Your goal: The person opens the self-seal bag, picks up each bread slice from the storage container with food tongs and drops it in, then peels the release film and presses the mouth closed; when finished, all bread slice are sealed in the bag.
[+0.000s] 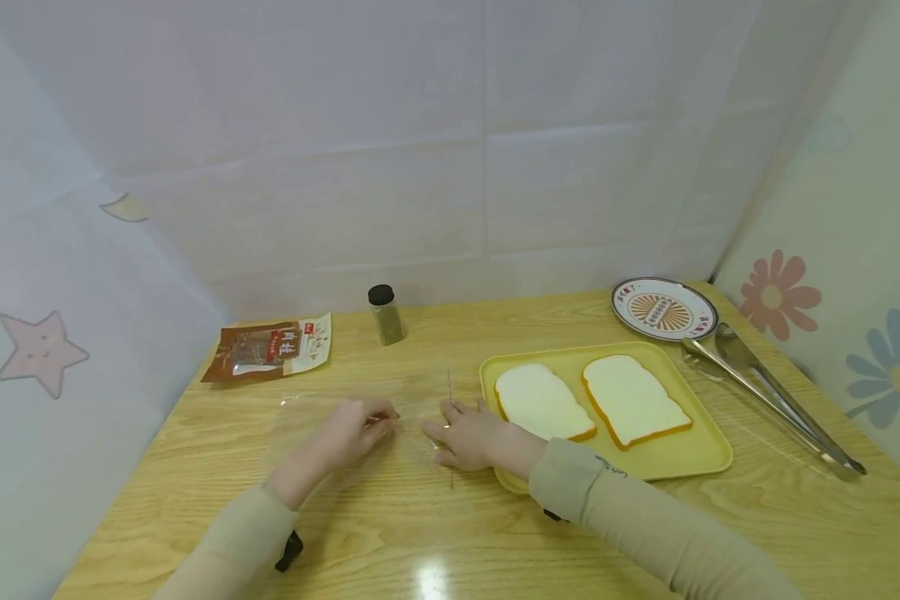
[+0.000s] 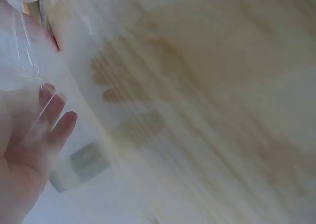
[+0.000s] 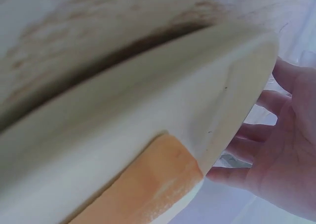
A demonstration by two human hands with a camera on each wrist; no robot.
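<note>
A clear plastic bag (image 1: 420, 385) with a thin reddish line near its right end lies flat on the wooden table. My left hand (image 1: 345, 435) pinches the film between thumb and forefinger; in the left wrist view, film crosses the fingers of that hand (image 2: 29, 160). Spread fingers of my right hand (image 1: 474, 435) rest on the bag by the reddish line, beside the yellow tray. Film shows behind the right hand (image 3: 281, 145) in the right wrist view. The bag's exact edges are hard to see.
Two bread slices (image 1: 542, 400) lie on the yellow tray (image 1: 708, 454). Metal tongs (image 1: 772, 392) and a patterned plate (image 1: 663, 308) are to its right and behind. A black-capped spice bottle (image 1: 387, 317) and a brown food packet (image 1: 268, 348) stand and lie at the back left.
</note>
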